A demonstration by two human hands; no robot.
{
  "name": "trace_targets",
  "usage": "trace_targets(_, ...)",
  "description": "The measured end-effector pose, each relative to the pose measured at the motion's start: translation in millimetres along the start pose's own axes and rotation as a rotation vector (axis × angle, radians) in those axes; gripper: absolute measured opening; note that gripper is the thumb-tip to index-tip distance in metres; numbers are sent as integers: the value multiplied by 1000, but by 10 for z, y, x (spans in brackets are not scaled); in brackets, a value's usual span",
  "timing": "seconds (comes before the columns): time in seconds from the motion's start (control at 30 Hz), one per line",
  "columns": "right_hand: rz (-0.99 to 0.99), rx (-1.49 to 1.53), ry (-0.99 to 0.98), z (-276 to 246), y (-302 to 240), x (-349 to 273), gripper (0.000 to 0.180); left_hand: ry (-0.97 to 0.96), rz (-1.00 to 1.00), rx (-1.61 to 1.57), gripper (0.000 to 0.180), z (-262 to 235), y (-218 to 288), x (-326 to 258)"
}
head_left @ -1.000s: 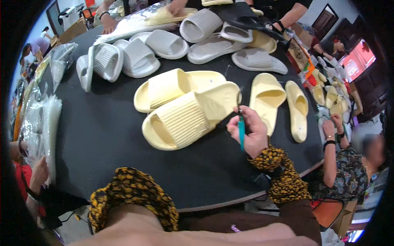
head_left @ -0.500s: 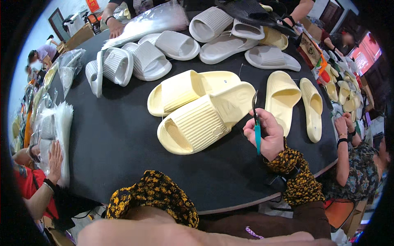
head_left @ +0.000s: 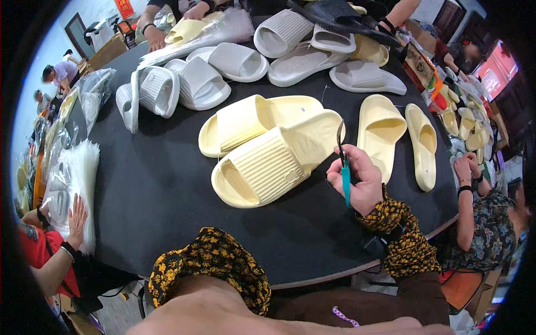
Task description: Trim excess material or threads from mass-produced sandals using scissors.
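My right hand [head_left: 359, 177] is closed around teal-handled thread snips [head_left: 345, 181]. Their dark, slim blades point up, by the heel end of a pale yellow slide slipper [head_left: 262, 166]. That slipper lies on the black table beside its yellow mate [head_left: 240, 124], both with ribbed straps. Just right of the snips are another yellow slipper [head_left: 382, 123] and one on its side [head_left: 422, 148]. My left hand [head_left: 223, 315] looms very near at the lower edge, its wrist in a black-and-yellow patterned cuff. Its fingers are mostly cut off by the frame.
Grey-white slippers [head_left: 204, 84] line the far side, with a stack of clear plastic bags [head_left: 195, 36] behind. A black slipper [head_left: 340, 19] rests on the pile. At left a co-worker's hand [head_left: 76, 218] touches more clear bags [head_left: 86, 184]. Another co-worker [head_left: 486, 223] sits at right.
A yellow slipper and a second co-worker's hand now show over the far bags. My left hand has shifted slightly down and right; my right still holds the snips, a little further left.
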State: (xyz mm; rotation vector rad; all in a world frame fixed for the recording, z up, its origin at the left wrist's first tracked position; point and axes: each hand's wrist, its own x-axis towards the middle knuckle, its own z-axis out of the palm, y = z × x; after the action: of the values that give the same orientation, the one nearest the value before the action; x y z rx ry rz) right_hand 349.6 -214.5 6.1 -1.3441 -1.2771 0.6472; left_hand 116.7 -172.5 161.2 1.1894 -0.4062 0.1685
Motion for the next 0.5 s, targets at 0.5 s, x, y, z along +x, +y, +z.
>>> trace_targets(0.5,41,-44,0,-24,-17,6,46,-54,4,-65,27,-64,-43,92)
